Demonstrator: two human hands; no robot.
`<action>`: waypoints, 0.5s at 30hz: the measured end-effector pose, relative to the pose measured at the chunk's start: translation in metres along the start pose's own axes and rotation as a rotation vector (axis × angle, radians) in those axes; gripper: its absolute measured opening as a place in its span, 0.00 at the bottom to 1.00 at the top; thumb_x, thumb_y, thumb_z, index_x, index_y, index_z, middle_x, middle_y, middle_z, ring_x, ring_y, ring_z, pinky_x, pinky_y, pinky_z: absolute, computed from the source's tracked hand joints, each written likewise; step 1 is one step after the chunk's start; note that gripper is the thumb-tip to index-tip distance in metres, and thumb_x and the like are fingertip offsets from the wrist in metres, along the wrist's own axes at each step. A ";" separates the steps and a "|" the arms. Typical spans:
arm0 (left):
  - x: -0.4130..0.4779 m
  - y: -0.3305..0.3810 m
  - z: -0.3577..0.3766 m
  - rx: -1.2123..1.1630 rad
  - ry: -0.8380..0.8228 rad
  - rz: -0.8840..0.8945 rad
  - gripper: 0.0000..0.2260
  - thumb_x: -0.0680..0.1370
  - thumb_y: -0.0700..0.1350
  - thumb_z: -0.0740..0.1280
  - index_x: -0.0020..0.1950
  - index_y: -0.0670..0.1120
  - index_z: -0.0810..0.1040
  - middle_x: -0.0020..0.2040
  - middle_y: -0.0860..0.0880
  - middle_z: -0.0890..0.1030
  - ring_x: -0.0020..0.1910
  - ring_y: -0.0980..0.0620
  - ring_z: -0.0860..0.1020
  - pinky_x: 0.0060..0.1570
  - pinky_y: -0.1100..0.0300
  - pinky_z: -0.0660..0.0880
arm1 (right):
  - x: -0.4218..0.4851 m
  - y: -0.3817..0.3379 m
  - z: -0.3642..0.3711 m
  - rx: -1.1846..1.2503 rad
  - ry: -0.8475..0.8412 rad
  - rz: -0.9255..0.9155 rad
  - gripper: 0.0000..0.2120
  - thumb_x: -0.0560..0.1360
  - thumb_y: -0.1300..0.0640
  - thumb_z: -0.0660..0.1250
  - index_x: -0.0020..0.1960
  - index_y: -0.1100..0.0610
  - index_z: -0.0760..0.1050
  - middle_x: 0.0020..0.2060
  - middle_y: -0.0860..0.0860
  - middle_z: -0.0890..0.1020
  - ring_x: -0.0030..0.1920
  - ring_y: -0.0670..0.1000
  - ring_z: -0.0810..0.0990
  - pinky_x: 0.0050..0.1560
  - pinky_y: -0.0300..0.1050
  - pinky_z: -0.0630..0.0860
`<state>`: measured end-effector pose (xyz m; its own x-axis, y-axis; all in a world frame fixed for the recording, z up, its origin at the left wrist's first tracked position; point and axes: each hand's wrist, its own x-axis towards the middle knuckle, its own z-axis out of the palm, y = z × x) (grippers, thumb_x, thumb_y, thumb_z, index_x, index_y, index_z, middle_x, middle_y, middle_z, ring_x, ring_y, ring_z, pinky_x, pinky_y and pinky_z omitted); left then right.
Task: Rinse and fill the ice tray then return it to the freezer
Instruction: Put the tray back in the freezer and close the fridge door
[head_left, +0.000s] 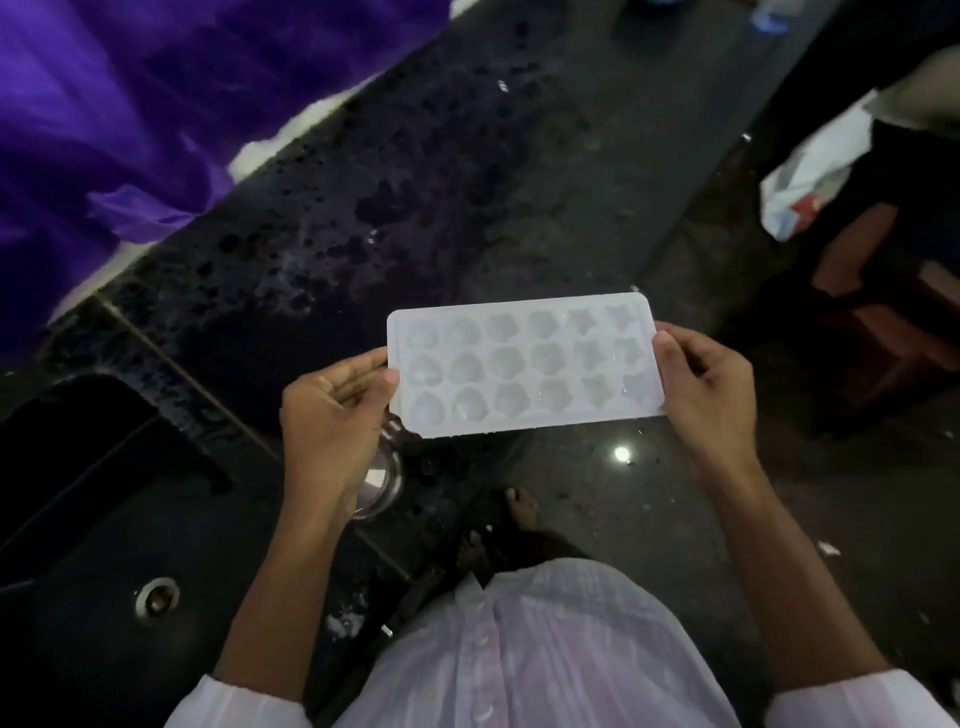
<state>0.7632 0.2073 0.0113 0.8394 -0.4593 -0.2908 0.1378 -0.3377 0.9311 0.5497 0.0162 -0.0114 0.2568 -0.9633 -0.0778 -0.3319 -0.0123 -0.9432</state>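
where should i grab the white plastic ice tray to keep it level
Grip the white plastic ice tray by its two short end rims, one from each side, as the left hand and right hand do. It is long and flat, cavities facing up, so end grips keep it level.

Nothing legible in view.
The white bag (810, 176) at the right edge carries patches of red and blue print, but they are too blurred to make out any letter or brand. The pale ice tray (524, 364) is too washed-out to tell whether any mark is moulded into it.
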 end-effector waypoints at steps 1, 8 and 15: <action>-0.002 0.001 0.007 0.005 -0.030 0.007 0.10 0.78 0.38 0.71 0.58 0.45 0.84 0.47 0.51 0.87 0.46 0.56 0.86 0.44 0.66 0.82 | -0.005 0.005 -0.009 -0.006 0.030 0.016 0.11 0.82 0.55 0.62 0.58 0.52 0.82 0.46 0.42 0.85 0.46 0.43 0.84 0.42 0.39 0.82; -0.014 -0.001 0.060 0.104 -0.229 0.021 0.10 0.78 0.40 0.72 0.58 0.48 0.84 0.48 0.51 0.87 0.47 0.55 0.86 0.49 0.55 0.82 | -0.041 0.035 -0.070 0.042 0.217 0.153 0.10 0.81 0.53 0.63 0.56 0.52 0.82 0.46 0.47 0.86 0.47 0.50 0.86 0.48 0.56 0.83; -0.040 0.002 0.126 0.181 -0.397 0.058 0.11 0.78 0.39 0.71 0.59 0.47 0.84 0.50 0.51 0.87 0.48 0.57 0.86 0.47 0.61 0.82 | -0.073 0.066 -0.130 0.096 0.419 0.234 0.10 0.81 0.53 0.63 0.56 0.52 0.82 0.46 0.49 0.87 0.48 0.51 0.86 0.49 0.59 0.82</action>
<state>0.6638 0.1209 -0.0030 0.5709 -0.7498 -0.3344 -0.0275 -0.4245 0.9050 0.3905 0.0511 -0.0259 -0.2084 -0.9626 -0.1728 -0.2466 0.2227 -0.9432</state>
